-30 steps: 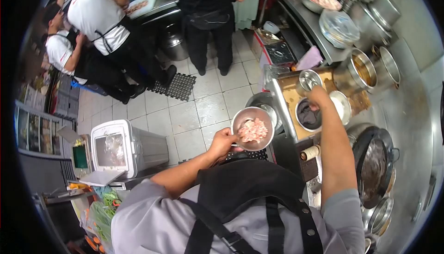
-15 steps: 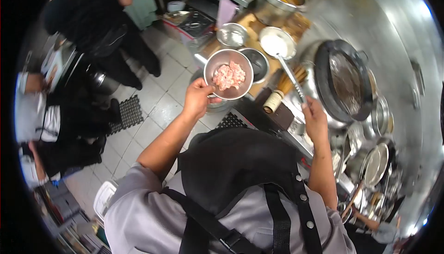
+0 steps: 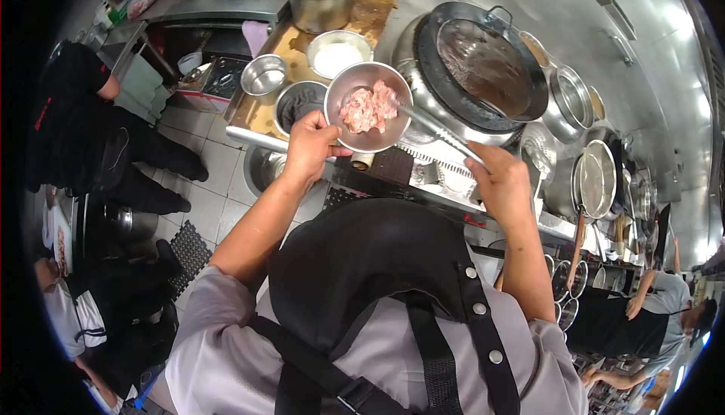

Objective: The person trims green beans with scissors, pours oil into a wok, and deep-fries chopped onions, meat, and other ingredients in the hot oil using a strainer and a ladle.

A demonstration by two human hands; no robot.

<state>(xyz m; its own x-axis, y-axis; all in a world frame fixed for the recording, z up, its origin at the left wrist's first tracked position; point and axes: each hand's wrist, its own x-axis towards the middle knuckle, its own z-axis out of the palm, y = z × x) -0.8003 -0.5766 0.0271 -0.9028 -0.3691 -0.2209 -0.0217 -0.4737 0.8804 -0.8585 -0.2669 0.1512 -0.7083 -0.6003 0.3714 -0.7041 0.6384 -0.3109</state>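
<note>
My left hand grips the rim of a metal bowl, thumb over the edge. Pieces of raw pink meat lie in the bowl, which is held up over the counter's front edge. In my right hand is the long metal handle of a ladle. Its far end reaches over the bowl's right rim to the meat; the head is blurred there. Just behind the bowl stands a basin with something white in it.
A large wok with dark liquid sits on the right. At the back stands a tall pot of orange liquid. Strainers and pots crowd the right side. Co-workers stand at the left and far right.
The ladle has moved from the white-filled basin into the bowl of meat. My right hand has come nearer the bowl. The view has turned, so the wok and counter appear shifted left and up.
</note>
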